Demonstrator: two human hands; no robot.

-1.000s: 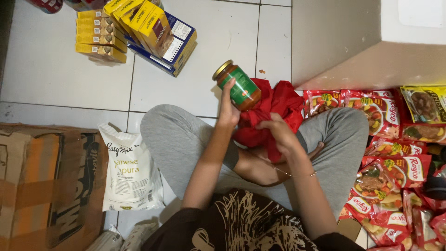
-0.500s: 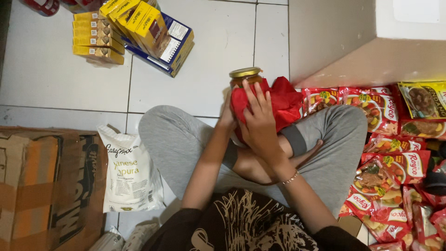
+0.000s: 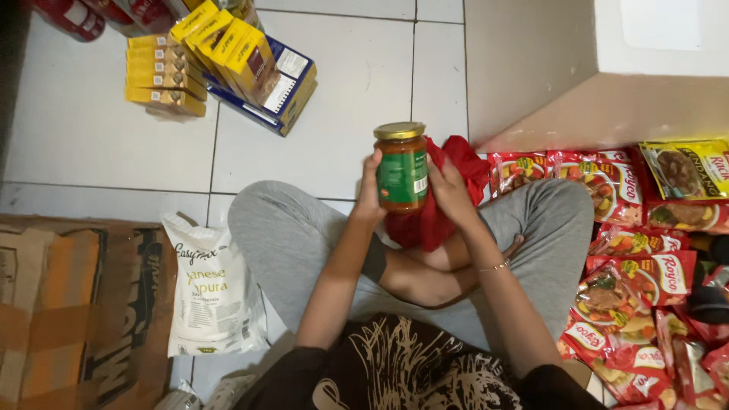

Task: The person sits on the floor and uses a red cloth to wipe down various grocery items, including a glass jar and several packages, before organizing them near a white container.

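I sit cross-legged on a white tiled floor. A glass jar (image 3: 401, 167) with a gold lid, green label and red-orange sauce stands upright above my knees. My left hand (image 3: 370, 190) grips its left side. My right hand (image 3: 451, 191) presses a red cloth (image 3: 437, 216) against the jar's right side. The cloth hangs down behind and below the jar.
Yellow boxes (image 3: 163, 76) and a blue-and-yellow carton (image 3: 281, 87) lie at the upper left. A white sack (image 3: 213, 285) and flattened cardboard (image 3: 76, 304) lie at the left. Several red sachets (image 3: 630, 273) cover the floor at the right. A white-and-beige box (image 3: 600, 68) stands at the upper right.
The jar went from tilted in my left hand to upright. My right hand brought the red cloth up over it, then shifted to its right side, uncovering the label.
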